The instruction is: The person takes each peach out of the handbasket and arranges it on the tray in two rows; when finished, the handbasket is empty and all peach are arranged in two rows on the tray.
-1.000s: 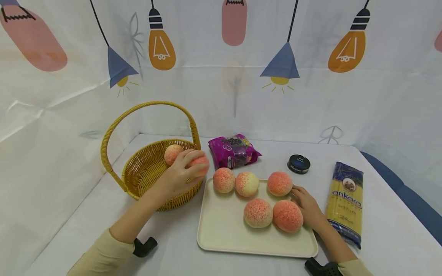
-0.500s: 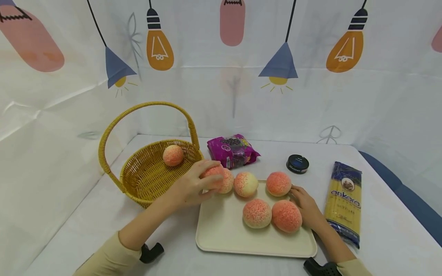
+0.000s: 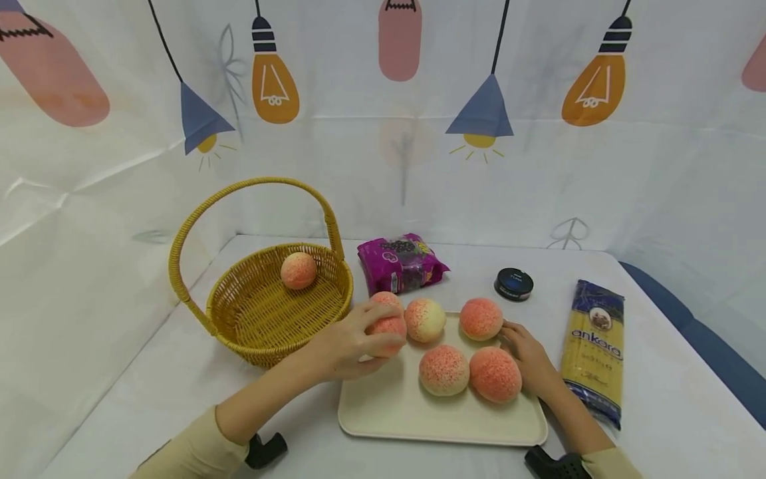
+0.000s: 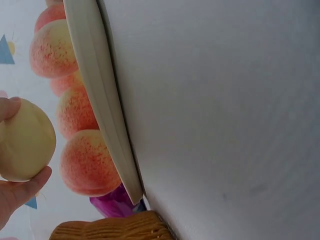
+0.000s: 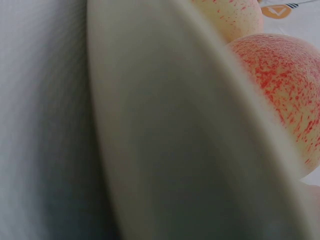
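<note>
My left hand point(image 3: 353, 342) holds a peach point(image 3: 389, 327) between thumb and fingers over the left side of the cream tray point(image 3: 383, 416). In the left wrist view the pale underside of the held peach point(image 4: 27, 142) shows, raised off the tray. Several more peaches lie on the tray: a pale one point(image 3: 425, 320) in the back row and a redder one point(image 3: 495, 374) in front. The back-left peach point(image 3: 385, 298) is partly hidden behind the held one. My right hand point(image 3: 531, 356) rests at the tray's right edge, fingertips beside the back-right peach point(image 3: 481, 319).
A yellow wicker basket point(image 3: 263, 356) with a tall handle stands left of the tray, with one peach point(image 3: 298, 271) inside. Behind the tray lie a purple packet point(image 3: 401, 263) and a black round tin point(image 3: 514, 284). An "ankara" pasta packet point(image 3: 594, 352) lies at the right.
My left hand has carried its peach from the basket's right rim rightward and toward me, over the tray. The right hand stays at the tray's edge.
</note>
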A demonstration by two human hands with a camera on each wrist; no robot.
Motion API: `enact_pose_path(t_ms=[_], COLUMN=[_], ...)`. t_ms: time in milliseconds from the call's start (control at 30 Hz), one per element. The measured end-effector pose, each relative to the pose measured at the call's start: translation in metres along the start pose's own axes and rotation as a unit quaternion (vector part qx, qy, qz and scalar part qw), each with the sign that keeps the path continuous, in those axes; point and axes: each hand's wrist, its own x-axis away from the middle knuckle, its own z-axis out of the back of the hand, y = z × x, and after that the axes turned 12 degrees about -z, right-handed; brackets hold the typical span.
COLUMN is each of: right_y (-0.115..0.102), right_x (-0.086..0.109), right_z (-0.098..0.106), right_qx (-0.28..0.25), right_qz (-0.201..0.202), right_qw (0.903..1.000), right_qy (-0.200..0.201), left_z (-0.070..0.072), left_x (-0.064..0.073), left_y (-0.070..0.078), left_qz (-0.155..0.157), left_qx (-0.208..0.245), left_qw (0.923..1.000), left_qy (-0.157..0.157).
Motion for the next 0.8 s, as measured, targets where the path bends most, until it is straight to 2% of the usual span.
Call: enact_pose_path(t_ms=[200,300,433,533,800], right_y=[-0.001,-0.001,0.001,0.003,0.003], right_x=[0.001,0.001,0.001,0.000,0.000], right_z=[0.000,-0.001,-0.003,-0.003,-0.001], right_qx=[-0.001,-0.004,-0.004,-0.001,-0.003], right_qz=[-0.003,-0.004,-0.003,-0.001,-0.001], right_qw=[1.0000,1.0000,1.0000,1.0000,1.0000], right_qy=[-0.001,-0.001,-0.001,-0.001,-0.001], left_z=[-0.011,-0.016,-0.021,-0.023,-0.027], left_x=[-0.003,-0.004,-0.005,-0.005,-0.007], left_y=[0.004,0.007,0.013,0.017,0.019], left_qz=[-0.026,-0.025,-0.015,-0.010,0.000], left_qx=[-0.017,-0.014,0.007,0.011,0.005], left_qw=[0.9994,0.9985,0.9942,0.9912,0.9887], left_qy=[-0.015,-0.048,-0.106,-0.132,-0.149])
